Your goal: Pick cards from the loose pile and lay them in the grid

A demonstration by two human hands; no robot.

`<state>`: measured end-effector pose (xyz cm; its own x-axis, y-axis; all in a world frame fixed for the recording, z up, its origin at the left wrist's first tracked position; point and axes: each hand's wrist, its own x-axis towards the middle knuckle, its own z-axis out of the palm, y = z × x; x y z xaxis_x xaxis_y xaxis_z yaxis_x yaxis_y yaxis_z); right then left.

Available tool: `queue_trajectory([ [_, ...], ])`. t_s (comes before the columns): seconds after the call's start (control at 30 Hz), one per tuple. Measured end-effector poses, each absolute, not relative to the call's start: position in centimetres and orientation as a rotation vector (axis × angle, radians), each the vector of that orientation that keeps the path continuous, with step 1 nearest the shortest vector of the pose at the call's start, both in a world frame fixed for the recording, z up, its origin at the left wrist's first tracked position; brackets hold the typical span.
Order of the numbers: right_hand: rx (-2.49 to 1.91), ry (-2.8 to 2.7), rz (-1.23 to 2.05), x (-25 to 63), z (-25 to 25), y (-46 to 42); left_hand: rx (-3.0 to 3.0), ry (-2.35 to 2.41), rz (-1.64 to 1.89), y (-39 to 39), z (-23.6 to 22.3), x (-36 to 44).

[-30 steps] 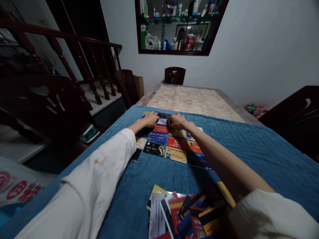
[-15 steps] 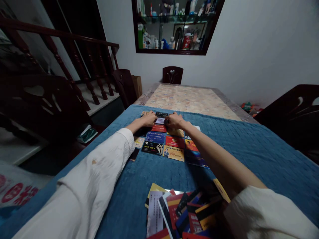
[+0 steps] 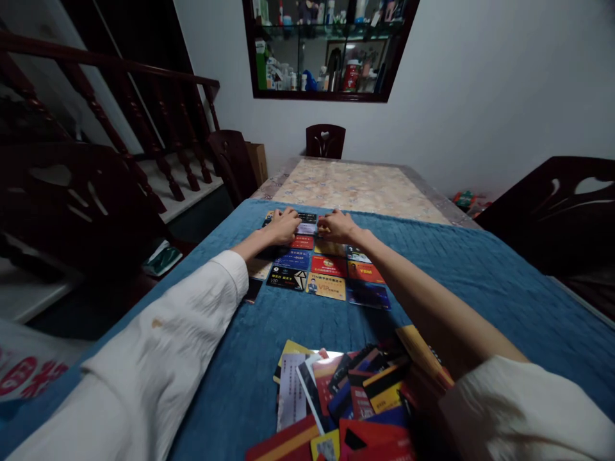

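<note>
My left hand reaches to the far left columns of cards laid out on the blue cloth. Its fingers are bent and apart, with the tips at the left side of a pale lavender card. Just behind that lies a black card. My right hand rests over the far part of the adjoining column, fingers curved and fingertips down; the card beneath is mostly hidden. Nearer are a red card, a blue card, a black VIP card and a yellow VIP card.
A loose pile of mixed cards lies close to me, partly under my right forearm. The patterned tabletop shows beyond the cloth. Dark wooden chairs stand around it, with a stair railing at left and a wall cabinet behind.
My right hand has shifted away from the lavender card, toward the column on its right. My left hand stays beside that card. The camera view has turned slightly.
</note>
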<state>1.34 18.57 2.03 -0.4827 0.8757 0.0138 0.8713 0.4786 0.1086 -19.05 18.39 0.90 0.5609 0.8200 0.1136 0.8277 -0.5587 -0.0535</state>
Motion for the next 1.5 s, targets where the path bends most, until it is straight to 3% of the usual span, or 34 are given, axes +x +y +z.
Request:
queue_trajectory([
  [0.5,1.621,2.773,0.281,8.4,3.1,9.6,-2.716,-1.112,-0.449,9.9,2.9,-12.9],
  [1.07,1.800,2.808,0.286,18.9,1.1,-2.4,-2.895,-0.737,-0.508,0.7,1.9,-5.2],
  [1.5,1.728,3.023,-0.063,24.2,-1.9,-8.2,-3.013,-0.415,-0.445,-5.7,0.6,0.0],
])
